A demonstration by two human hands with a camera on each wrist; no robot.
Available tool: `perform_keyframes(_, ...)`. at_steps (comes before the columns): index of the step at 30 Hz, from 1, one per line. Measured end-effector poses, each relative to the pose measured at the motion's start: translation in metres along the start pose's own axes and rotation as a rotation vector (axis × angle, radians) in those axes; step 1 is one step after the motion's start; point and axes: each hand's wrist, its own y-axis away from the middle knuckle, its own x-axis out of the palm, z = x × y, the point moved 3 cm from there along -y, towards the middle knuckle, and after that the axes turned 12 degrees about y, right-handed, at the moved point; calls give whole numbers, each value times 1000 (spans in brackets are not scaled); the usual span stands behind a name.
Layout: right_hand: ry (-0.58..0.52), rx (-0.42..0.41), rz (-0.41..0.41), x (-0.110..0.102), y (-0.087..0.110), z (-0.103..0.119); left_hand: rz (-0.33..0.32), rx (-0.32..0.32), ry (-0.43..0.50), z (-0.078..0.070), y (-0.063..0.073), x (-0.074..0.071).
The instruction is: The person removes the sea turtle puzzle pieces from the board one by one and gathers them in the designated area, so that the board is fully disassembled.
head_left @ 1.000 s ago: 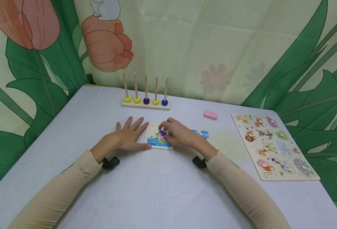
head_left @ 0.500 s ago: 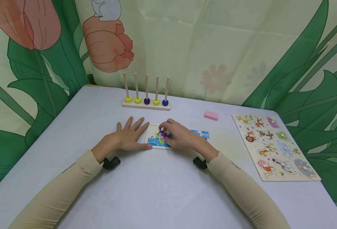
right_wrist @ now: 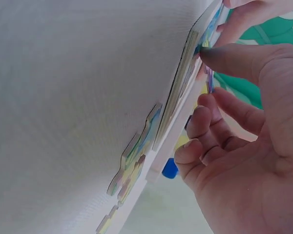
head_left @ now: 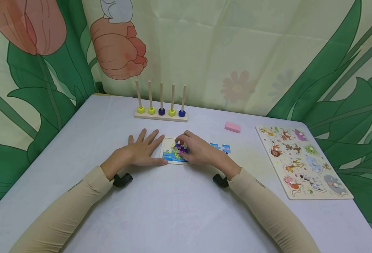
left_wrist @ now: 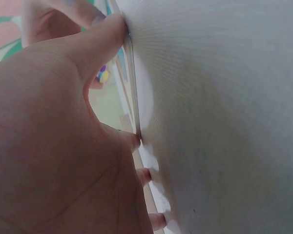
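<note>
In the head view, a small jigsaw puzzle in a pale wooden frame [head_left: 168,141] lies mid-table, with blue, green and purple areas filling part of it. My left hand [head_left: 143,150] lies flat with fingers spread at its left side; the thumb rests on the frame's lower left corner and the fingertips touch the table. Over the puzzle's right part, my right hand [head_left: 198,147] pinches a purple puzzle piece [right_wrist: 209,82] between thumb and index finger, the piece tilted in the right wrist view. The other fingers curl loosely. The hand hides the frame's right side.
Loose blue puzzle pieces [head_left: 226,148] lie right of the right hand. Behind stands a peg abacus [head_left: 161,117] with yellow and blue beads. A pink block [head_left: 232,127] lies at the back, and an animal peg board [head_left: 299,165] at the right. A printed curtain hangs behind.
The purple piece in the right fingers has shifted and turned slightly over the puzzle, covering a pink patch seen earlier. The left hand has stayed in place.
</note>
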Motion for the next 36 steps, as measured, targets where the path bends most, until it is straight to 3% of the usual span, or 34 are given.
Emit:
perform_keyframes(21, -54, 66, 0, 0, 2, -2, -5, 7, 5, 0, -1, 0)
perform_keyframes(36, -59, 64, -24, -1, 8, -9, -7, 7, 12, 0, -1, 1)
